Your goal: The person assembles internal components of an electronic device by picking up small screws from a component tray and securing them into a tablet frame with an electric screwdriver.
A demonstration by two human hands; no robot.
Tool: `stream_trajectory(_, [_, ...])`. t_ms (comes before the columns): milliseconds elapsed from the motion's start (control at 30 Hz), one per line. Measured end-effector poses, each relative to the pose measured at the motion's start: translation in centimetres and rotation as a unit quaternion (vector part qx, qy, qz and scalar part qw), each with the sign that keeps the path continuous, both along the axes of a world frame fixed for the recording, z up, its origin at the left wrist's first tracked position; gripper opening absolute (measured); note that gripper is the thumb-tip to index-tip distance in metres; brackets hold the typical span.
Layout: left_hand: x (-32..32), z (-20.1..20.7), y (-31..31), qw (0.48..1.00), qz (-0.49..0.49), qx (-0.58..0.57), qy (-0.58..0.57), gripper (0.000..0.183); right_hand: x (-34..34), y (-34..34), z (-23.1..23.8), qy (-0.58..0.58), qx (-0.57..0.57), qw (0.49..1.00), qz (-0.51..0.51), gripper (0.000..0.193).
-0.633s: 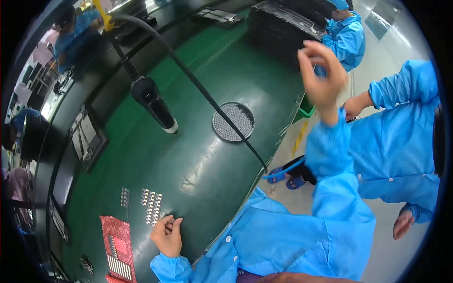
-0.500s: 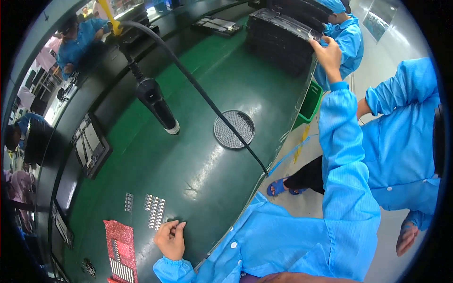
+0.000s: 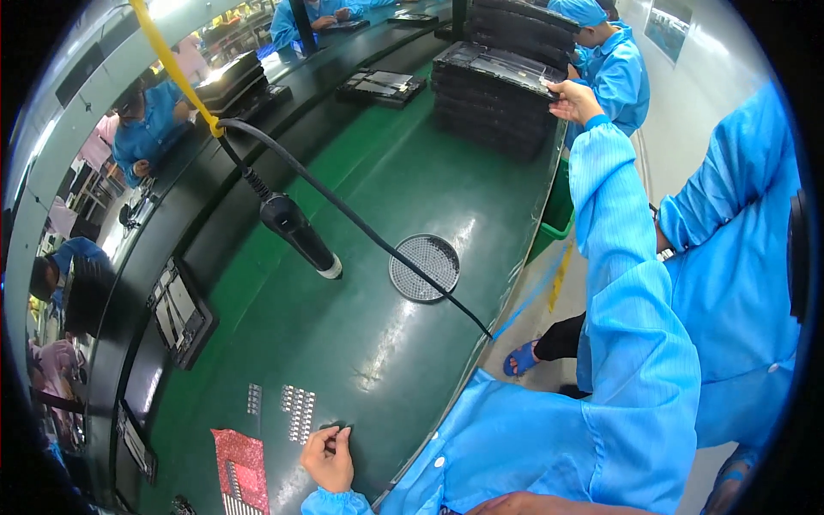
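Note:
My left hand (image 3: 328, 459) rests on the green bench mat, thumb and fingers pinched together. Something small and dark shows at its fingertips, too small to name. Just beyond it lie a sheet of small silver metal pieces (image 3: 300, 415) and a shorter strip of the same (image 3: 254, 399). To its left is a red bubble-wrap bag (image 3: 240, 459) with pale strips on it. My right arm reaches far forward. My right hand (image 3: 576, 102) has its fingers closed at the near right corner of the top black tray (image 3: 489, 67), which holds a flat panel on a stack of trays.
A black electric screwdriver (image 3: 299, 233) hangs over the bench from a yellow hook, its cable crossing above a round dish (image 3: 424, 269). Black trays with panels (image 3: 182, 313) line the left side. A co-worker (image 3: 730, 257) is close on my right; a green bin (image 3: 558, 206) stands beside the bench.
The view has shifted, so the bench items sit lower. My right hand has turned, its fingers now lower around the tray corner. My left hand keeps its pinch beside the metal pieces.

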State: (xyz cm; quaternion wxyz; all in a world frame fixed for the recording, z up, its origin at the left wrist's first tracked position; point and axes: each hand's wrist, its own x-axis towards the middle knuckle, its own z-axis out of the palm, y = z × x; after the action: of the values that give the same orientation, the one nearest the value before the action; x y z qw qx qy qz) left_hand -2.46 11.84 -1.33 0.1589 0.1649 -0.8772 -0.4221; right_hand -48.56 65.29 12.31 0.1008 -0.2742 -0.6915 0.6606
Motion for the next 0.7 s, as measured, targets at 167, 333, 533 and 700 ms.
stream_trajectory(167, [0.1, -0.3, -0.1, 1.0, 0.001, -0.011, 0.007, 0.013, 1.4, -2.5, 1.1, 0.038, -0.027, 0.999, 0.011, 0.038])
stream_trajectory(333, [0.0, -0.7, -0.3, 1.0, -0.009, -0.001, 0.02, 0.012, 0.6, -2.8, 1.9, 0.104, -0.044, 0.992, -0.065, 0.026])
stream_trajectory(533, [0.3, -0.3, -0.1, 0.998, -0.018, 0.012, 0.059, 0.012, -1.4, -2.5, 3.7, 0.102, -0.185, 0.977, 0.01, 0.028])
stream_trajectory(700, [0.6, -1.7, -0.6, 0.992, -0.011, 0.074, 0.1, 0.012, -0.8, -5.7, 3.3, 0.253, -0.29, 0.922, 0.033, 0.028])
